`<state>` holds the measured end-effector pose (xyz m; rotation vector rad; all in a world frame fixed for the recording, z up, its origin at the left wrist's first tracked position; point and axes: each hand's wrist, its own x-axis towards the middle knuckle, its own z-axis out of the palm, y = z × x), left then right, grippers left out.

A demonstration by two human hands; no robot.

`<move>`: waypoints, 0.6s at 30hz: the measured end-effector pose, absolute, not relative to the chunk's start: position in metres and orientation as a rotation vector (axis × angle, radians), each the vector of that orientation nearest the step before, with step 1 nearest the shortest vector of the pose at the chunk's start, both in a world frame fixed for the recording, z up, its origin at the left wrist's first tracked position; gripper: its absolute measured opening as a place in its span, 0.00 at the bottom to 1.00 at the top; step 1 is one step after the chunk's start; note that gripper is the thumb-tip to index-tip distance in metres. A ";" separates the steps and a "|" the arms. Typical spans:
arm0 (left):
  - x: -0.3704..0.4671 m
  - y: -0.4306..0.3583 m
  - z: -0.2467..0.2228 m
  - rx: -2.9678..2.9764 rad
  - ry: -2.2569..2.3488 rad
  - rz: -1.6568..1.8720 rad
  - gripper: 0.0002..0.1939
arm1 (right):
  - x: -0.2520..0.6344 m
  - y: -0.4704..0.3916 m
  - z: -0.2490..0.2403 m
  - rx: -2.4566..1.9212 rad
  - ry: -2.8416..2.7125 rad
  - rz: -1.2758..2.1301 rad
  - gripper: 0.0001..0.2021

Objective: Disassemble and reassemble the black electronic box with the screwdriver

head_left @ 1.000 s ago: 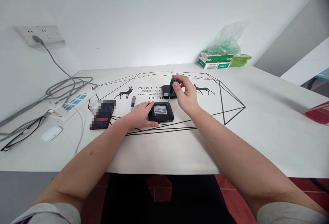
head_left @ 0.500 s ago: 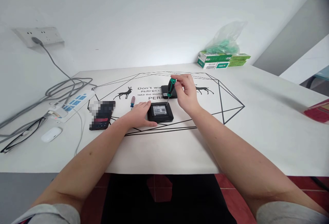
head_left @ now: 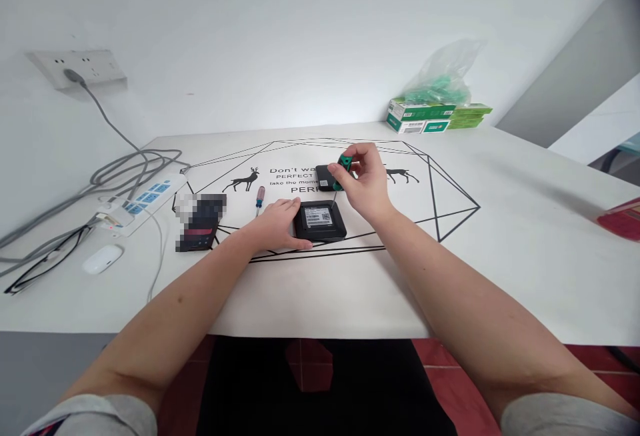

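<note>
Mid-frame, the black case (head_left: 321, 224) lies flat on the tabletop (head_left: 320, 296), apparently braced at its left edge so it won't slide beneath the green screwdriver (head_left: 345, 162). The left hand (head_left: 279, 225) rests there with thumb and fingers spread; the right hand (head_left: 369, 186) pinches the screwdriver, shaft slanting toward the case's upper-right corner.

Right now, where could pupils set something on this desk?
Free: the front strip between left forearm and right forearm; the right side, from that forearm to the red object. Crowded: the left, with power strip, eyeglasses and phone; the middle, with left hand, right hand, green screwdriver and labelled black device.
</note>
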<state>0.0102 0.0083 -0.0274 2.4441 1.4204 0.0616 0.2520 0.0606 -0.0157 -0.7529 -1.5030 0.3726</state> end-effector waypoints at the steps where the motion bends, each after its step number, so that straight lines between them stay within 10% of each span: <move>1: 0.010 0.008 -0.028 2.448 1.414 0.064 0.69 | 0.253 0.061 -0.016 -0.770 -1.500 0.341 0.19; 18: 0.016 0.011 -0.032 2.530 1.378 0.052 0.67 | 0.253 0.062 -0.020 -0.667 -1.493 0.403 0.15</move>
